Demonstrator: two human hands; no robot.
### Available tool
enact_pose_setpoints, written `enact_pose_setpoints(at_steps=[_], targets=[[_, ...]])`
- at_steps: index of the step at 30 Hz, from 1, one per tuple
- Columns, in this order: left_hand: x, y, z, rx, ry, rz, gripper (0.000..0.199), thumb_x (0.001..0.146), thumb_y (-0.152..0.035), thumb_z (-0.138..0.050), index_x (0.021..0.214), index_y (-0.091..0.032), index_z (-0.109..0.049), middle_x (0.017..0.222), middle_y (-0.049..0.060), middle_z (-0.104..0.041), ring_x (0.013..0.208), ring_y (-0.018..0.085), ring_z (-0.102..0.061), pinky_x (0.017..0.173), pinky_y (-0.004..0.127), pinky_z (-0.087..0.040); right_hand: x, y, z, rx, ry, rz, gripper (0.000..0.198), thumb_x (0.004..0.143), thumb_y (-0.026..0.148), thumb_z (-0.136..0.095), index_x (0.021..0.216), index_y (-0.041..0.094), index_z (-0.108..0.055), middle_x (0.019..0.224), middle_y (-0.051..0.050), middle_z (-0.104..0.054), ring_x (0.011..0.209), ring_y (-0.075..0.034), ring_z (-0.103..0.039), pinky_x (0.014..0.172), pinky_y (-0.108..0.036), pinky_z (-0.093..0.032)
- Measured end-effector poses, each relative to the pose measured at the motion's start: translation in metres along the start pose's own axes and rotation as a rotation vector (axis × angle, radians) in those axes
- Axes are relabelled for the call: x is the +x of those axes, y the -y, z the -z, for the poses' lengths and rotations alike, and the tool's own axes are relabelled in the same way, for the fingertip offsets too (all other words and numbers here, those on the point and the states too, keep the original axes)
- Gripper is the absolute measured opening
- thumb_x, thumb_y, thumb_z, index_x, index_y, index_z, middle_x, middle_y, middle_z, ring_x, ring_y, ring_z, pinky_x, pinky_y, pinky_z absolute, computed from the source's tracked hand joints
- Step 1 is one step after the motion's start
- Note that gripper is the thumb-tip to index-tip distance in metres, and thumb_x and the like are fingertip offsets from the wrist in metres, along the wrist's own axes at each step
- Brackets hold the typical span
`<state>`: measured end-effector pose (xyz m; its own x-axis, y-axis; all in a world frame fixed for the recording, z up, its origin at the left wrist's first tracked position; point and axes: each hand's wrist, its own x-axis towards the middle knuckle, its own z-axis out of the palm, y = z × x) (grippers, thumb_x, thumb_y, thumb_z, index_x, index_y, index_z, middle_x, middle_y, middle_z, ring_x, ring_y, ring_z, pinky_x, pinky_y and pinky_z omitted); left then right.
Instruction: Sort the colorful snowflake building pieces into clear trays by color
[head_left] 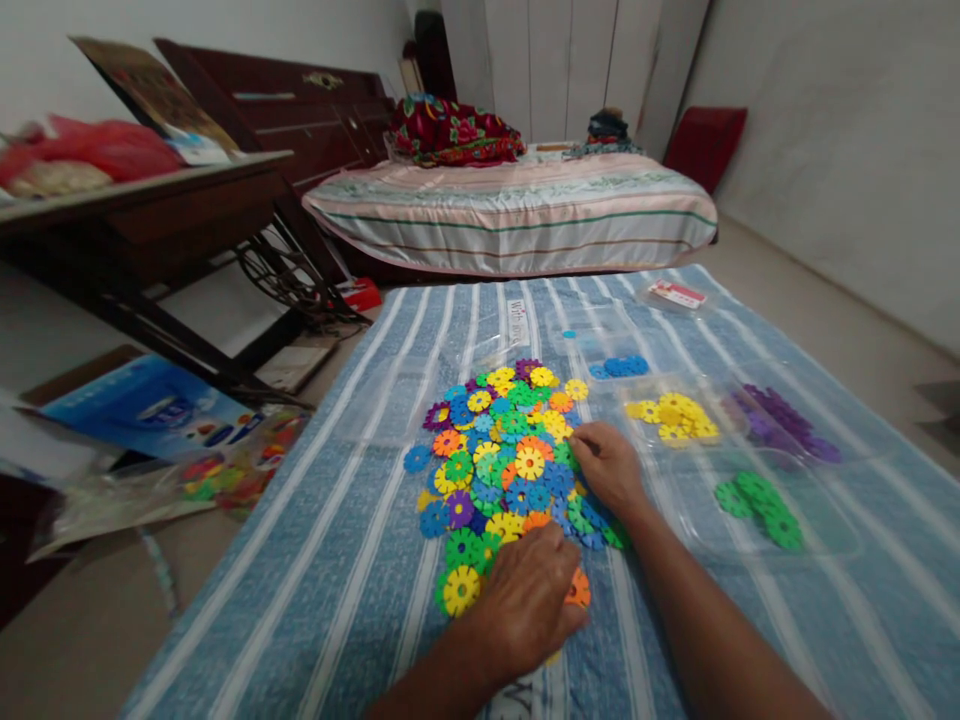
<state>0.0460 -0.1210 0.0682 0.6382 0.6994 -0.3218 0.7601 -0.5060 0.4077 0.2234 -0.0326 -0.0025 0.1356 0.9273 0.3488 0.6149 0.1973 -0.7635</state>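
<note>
A heap of colourful notched plastic discs (487, 465), flower-like interlocking toy pieces, is spread over the striped cloth in front of me. My left hand (525, 590) rests low over the near edge of the heap with its fingers curled down. An orange disc (577, 588) shows between its thumb and fingers; whether it is gripped I cannot tell. At the right edge of the heap, my right hand (611, 468) has its fingertips pinched together beside green and yellow discs. What lies in that pinch is hidden.
Right of the heap, clear plastic containers hold blue discs (621, 367), yellow discs (675, 415), purple discs (784, 422) and green discs (761, 508). A small red-and-white box (677, 294) lies at the far right. Beyond are a bed (517, 215) and, left, a sewing-machine table (150, 190).
</note>
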Motion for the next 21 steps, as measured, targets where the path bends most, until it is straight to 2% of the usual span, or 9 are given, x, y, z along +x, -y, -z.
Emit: enact_pose_setpoints(at_steps=[4, 8, 13, 17, 21], targets=[[0.001, -0.001, 0.001, -0.025, -0.025, -0.010, 0.021, 0.081, -0.028, -0.058, 0.101, -0.022, -0.055, 0.104, 0.004, -0.059, 0.096, 0.020, -0.054, 0.082, 0.031, -0.042, 0.000, 0.000, 0.000, -0.006, -0.006, 0.004, 0.019, 0.082, 0.028, -0.051, 0.073, 0.021, -0.066, 0.077, -0.003, -0.066, 0.076, -0.018, -0.057, 0.073, -0.030, -0.042], [0.002, -0.001, 0.006, -0.083, -0.068, 0.010, 0.007, 0.084, -0.025, -0.053, 0.087, -0.020, -0.056, 0.092, 0.002, -0.060, 0.085, 0.017, -0.054, 0.073, 0.028, -0.040, 0.000, -0.001, -0.001, 0.001, -0.004, 0.005, 0.019, 0.082, 0.028, -0.051, 0.073, 0.020, -0.066, 0.077, -0.004, -0.066, 0.076, -0.019, -0.058, 0.073, -0.030, -0.043], [0.000, -0.001, 0.017, -0.221, -0.141, 0.002, 0.015, 0.083, -0.024, -0.052, 0.070, -0.017, -0.053, 0.075, 0.000, -0.059, 0.071, 0.013, -0.052, 0.062, 0.025, -0.034, -0.001, -0.001, -0.001, 0.009, 0.011, 0.001, 0.019, 0.083, 0.028, -0.051, 0.073, 0.021, -0.065, 0.079, -0.003, -0.066, 0.078, -0.019, -0.058, 0.074, -0.030, -0.043], [0.005, 0.008, 0.031, -0.548, -0.167, 0.138, 0.020, 0.078, -0.030, -0.058, 0.063, -0.017, -0.055, 0.059, -0.003, -0.054, 0.056, 0.009, -0.049, 0.052, 0.022, -0.031, -0.001, -0.002, -0.002, 0.004, 0.013, -0.001, 0.019, 0.083, 0.030, -0.051, 0.075, 0.021, -0.066, 0.080, -0.003, -0.067, 0.079, -0.019, -0.059, 0.075, -0.031, -0.043], [0.023, 0.031, 0.057, -0.798, -0.318, 0.325, 0.020, 0.074, -0.033, -0.059, 0.063, -0.017, -0.055, 0.048, -0.005, -0.051, 0.044, 0.009, -0.047, 0.045, 0.020, -0.032, -0.002, -0.002, -0.003, 0.009, 0.007, 0.000, 0.019, 0.083, 0.030, -0.051, 0.076, 0.020, -0.066, 0.080, -0.004, -0.066, 0.079, -0.019, -0.058, 0.075, -0.031, -0.043]])
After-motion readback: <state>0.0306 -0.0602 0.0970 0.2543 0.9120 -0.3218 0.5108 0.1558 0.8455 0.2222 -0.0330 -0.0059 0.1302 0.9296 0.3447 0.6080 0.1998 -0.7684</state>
